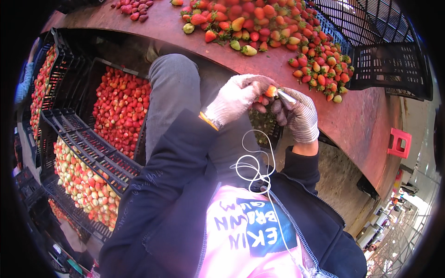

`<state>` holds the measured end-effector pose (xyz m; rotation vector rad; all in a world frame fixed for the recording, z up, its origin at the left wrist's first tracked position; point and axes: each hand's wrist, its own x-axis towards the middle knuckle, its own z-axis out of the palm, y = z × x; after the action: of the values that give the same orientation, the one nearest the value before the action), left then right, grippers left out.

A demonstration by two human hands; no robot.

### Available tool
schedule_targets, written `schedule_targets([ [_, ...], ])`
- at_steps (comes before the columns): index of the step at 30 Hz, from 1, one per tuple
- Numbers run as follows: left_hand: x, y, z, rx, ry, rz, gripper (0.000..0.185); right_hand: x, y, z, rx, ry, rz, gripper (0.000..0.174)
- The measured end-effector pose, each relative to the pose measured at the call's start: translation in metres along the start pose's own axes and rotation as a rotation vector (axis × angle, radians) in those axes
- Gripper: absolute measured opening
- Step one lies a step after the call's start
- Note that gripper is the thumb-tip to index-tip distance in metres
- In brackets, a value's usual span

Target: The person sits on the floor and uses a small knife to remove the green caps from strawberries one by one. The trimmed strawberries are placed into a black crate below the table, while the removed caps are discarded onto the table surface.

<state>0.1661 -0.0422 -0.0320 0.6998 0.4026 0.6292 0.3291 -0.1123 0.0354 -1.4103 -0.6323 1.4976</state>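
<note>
My left hand, in a pale knitted glove with stained fingers, grips a strawberry that is red-orange with a pale end. A striped, stained glove covers my right hand. It is shut on a small metal blade, whose tip is at or very near the pale end of the fruit; its handle is hidden by my fingers. Both hands are above my lap, just off the edge of the reddish table. Beneath them, green strawberry tops show in a dark container, partly covered by my hands.
A heap of strawberries with leaves spreads over the table, spilling from a tipped black crate. Darker berries lie farther left. Crates of capless red strawberries and paler ones stand at my left. A white cord hangs over my lap.
</note>
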Motion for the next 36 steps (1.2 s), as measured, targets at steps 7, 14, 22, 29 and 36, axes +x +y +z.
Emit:
schedule_targets([
  [7,0.012,0.0,-0.005,-0.43,0.045,0.064,0.052,0.007,0.002,-0.016,-0.563,0.04,-0.049,0.026],
  [14,0.012,-0.001,-0.005,-0.312,0.024,0.037,0.045,0.06,-0.027,-0.038,-1.441,0.485,-0.197,0.032],
  [22,0.01,0.01,-0.004,-0.142,0.137,-0.012,0.034,0.09,-0.045,-0.023,-1.694,0.422,-0.138,0.033],
  [29,0.013,0.004,0.003,-0.254,0.041,-0.041,0.039,0.03,0.007,0.006,-0.748,0.235,-0.395,0.035],
  [36,0.01,0.008,0.003,0.096,0.155,0.01,0.039,0.017,0.005,0.002,-0.954,0.221,-0.6,0.031],
])
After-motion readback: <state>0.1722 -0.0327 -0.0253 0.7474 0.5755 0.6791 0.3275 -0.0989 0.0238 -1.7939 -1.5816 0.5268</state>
